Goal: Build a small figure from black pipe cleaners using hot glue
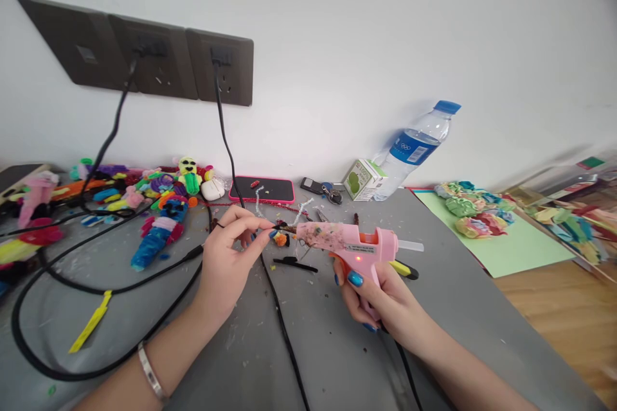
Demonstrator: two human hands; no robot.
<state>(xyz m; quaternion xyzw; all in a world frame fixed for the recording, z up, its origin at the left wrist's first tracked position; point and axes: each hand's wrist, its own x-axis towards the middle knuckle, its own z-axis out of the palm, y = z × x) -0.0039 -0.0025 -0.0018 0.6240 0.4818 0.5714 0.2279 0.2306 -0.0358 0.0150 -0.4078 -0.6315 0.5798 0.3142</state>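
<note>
My right hand [385,302] is wrapped around the handle of a pink hot glue gun [332,236], whose small light glows orange. A clear glue stick [411,246] sticks out of its back end, and its front is smeared with residue. The nozzle points left, at the fingertips of my left hand [224,260]. Thumb and forefinger there pinch a small dark piece [279,227], mostly hidden by the fingers; whether the nozzle touches it I cannot tell. Just below lies or hangs a small orange and black fuzzy bit [281,240]. A black strip [295,264] lies on the grey table underneath.
Black cables [282,327] loop across the table. Pipe-cleaner figures [161,231] crowd the left side. A pink-edged phone [263,189], keys [331,192], a green-white box [365,180] and a water bottle [414,148] stand or lie along the wall. Crumpled paper [475,209] sits on green sheets at right.
</note>
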